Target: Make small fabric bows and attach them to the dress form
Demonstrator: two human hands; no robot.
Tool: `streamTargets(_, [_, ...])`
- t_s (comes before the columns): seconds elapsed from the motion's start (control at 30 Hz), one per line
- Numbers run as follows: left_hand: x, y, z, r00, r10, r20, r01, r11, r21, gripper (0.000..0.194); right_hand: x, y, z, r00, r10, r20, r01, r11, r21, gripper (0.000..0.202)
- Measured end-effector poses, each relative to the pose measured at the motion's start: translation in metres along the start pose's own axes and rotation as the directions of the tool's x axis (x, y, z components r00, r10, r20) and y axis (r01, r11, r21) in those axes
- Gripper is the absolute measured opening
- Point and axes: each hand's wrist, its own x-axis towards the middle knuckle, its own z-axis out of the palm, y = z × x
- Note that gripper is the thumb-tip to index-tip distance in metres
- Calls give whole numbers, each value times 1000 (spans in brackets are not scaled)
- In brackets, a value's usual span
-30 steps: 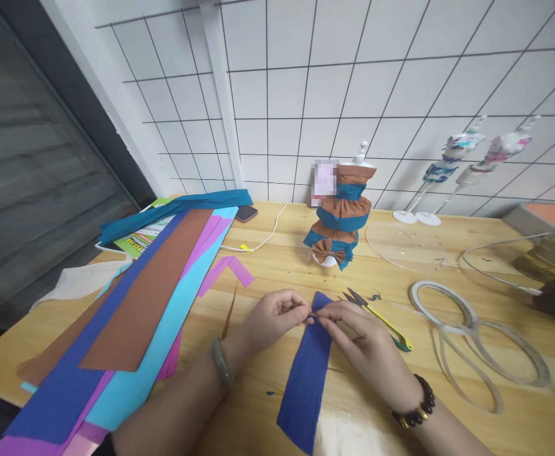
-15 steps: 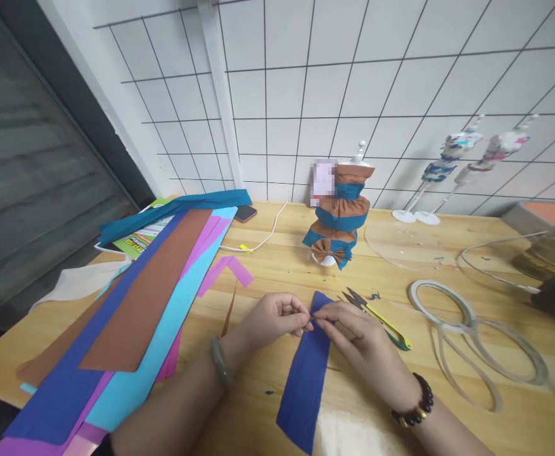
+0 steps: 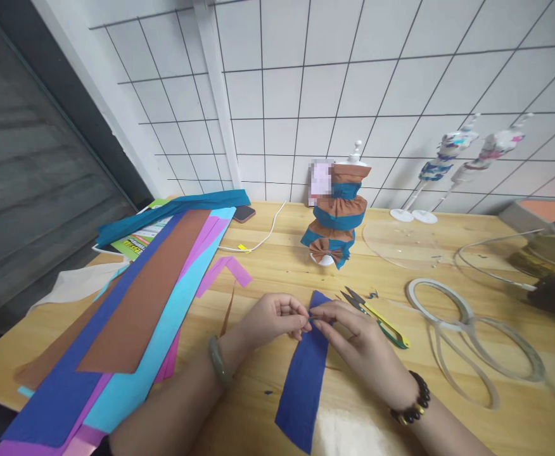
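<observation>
My left hand [image 3: 280,320] and my right hand [image 3: 353,332] meet fingertip to fingertip, both closed in a pinch. Between them is a small, thin dark blue piece [image 3: 312,318], mostly hidden by the fingers. Beneath my hands a strip of dark blue crepe paper [image 3: 303,389] lies on the wooden table. Just right of its upper end are thread snips [image 3: 377,316] with yellow and green handles, blades pointing away from me. Farther back stands a small dress form [image 3: 339,215] wearing tiers of brown and teal paper, with a brown bow low on its front.
Brown, blue, purple and turquoise paper strips [image 3: 149,304] overlap on the left. A folded teal strip [image 3: 177,206] crosses their far end, near a phone [image 3: 244,214]. To the right lie rolls of tape [image 3: 441,304]. Two small decorated dress forms [image 3: 436,161] stand against the tiled wall.
My hands keep the same pinch in nearly the same place. The whole view has shifted very slightly; nothing on the table has visibly moved.
</observation>
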Motion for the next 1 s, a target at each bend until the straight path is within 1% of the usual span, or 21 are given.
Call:
streamTargets(0.17, [0,0,1,1000,11,-1,-11,1000,10,24,-1,1,1,1000,22,13,-22,1000,15,19])
streamTargets(0.37, [0,0,1,1000,2,8,-2,1000,7,23,1,-3,-1,1000,4,24,-5,1000,20,16])
streamTargets(0.5, [0,0,-1,999,-11,37,11,1000,-17,24,2,-4,-3,999,7,50,-9,1000,30,16])
streamTargets(0.63, [1,-3,-2,999,-9,39,10,1000,-20,23,2,-4,-4,997,-8,79,4,999,45,17])
streamTargets(0.77, [1,-5,-3,998,-31,60,37,994,-100,22,2,-4,-4,997,-20,74,17,999,43,16])
streamTargets(0.93, [0,-4,-4,988,-63,139,94,968,-231,24,2,-4,-3,995,-49,92,42,997,70,18])
streamTargets(1.0, [0,-2,-4,985,-77,154,117,955,-271,24,1,-2,-2,994,-56,93,49,996,72,19])
